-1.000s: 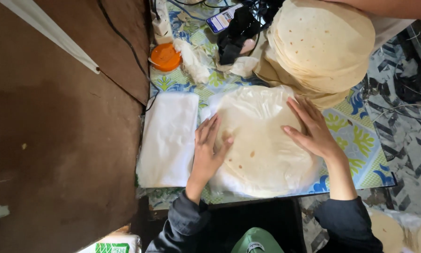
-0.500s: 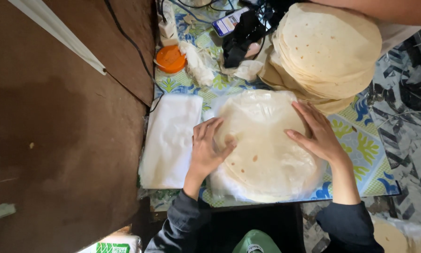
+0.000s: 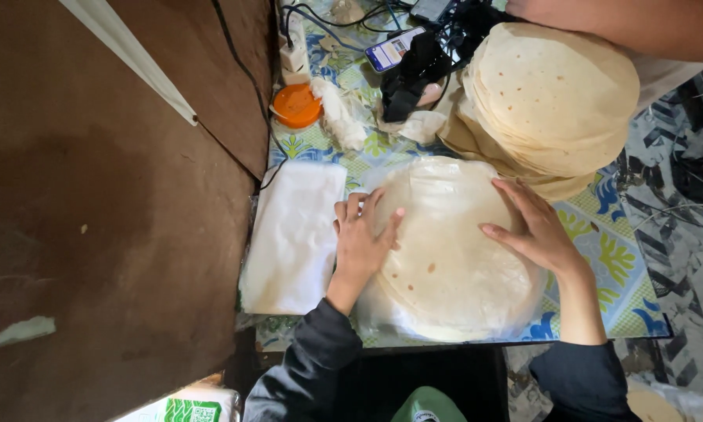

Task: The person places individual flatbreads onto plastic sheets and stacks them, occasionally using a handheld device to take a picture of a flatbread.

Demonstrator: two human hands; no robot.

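A stack of round pale flatbreads lies in clear plastic on the patterned table in front of me. My left hand rests flat on the stack's left edge, fingers spread. On the right edge, my right hand presses down, also flat with fingers apart. Neither hand grips anything. A taller pile of flatbreads stands behind, at the upper right.
A white folded stack of plastic bags lies left of my left hand. An orange lid, cables, a power strip and black items sit at the back. Another person's arm crosses the top right. A brown wall fills the left.
Both hands have shifted slightly on the flatbread stack, the right hand sliding toward its right rim. The view has moved a little; the stack stays in place.
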